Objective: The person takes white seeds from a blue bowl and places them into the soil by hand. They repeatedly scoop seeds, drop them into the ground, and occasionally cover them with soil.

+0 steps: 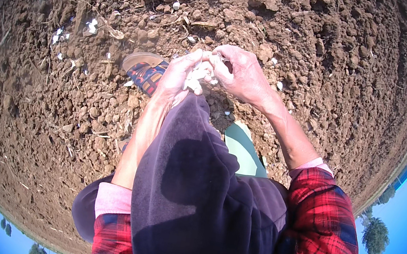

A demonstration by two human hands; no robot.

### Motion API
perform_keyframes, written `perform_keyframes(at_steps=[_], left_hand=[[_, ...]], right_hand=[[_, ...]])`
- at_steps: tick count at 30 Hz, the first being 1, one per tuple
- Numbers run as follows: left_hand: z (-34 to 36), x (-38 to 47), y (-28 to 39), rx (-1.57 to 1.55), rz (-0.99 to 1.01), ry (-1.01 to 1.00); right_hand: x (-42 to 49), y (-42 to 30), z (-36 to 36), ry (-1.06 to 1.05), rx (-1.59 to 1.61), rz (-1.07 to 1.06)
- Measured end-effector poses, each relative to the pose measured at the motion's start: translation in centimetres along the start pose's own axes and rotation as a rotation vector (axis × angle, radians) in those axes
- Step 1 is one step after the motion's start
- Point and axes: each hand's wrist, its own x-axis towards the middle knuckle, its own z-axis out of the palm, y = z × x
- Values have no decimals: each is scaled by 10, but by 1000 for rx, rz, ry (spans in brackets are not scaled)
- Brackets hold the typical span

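My left hand [175, 76] is cupped around a cluster of whitish pieces [195, 77] that look like garlic cloves. Its fingers curl under them, just beyond my bent knee. My right hand [244, 73] meets it from the right, thumb and forefinger pinched together at the edge of the cluster. Whether a single piece sits in that pinch is too small to tell. Below the hands, a small white clove-like piece [227, 113] lies on the soil, and another [191, 40] rests just beyond them.
Cloddy brown soil [71, 106] spreads all around, with dry stalks and white flakes [91, 25] at the left. My patterned shoe [146, 73] is planted left of the hands. A pale green flat object [244, 147] shows beside my dark-trousered leg [189, 164]. Trees [375, 237] stand at the field's edge.
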Motion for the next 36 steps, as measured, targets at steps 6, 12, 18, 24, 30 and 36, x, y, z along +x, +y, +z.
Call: perform_keyframes(at_steps=[6,12,18,24,30,36], left_hand=[[-10,2,0,-43,-21,-50],[-15,3,-2,-96,-21,-17],[-12,6,-2,-63,-3,16],[-5,8,-2,-94,43,1],[-2,8,-1,-124,70,5],[-10,6,-2,-110,113,10]], right_hand=[[2,94,-60,183,238,489],[23,161,-62,54,-327,376],[29,170,-46,-1,-528,179],[37,163,-33,12,-749,201],[65,152,-23,47,-756,315],[60,134,-35,-85,-781,287]])
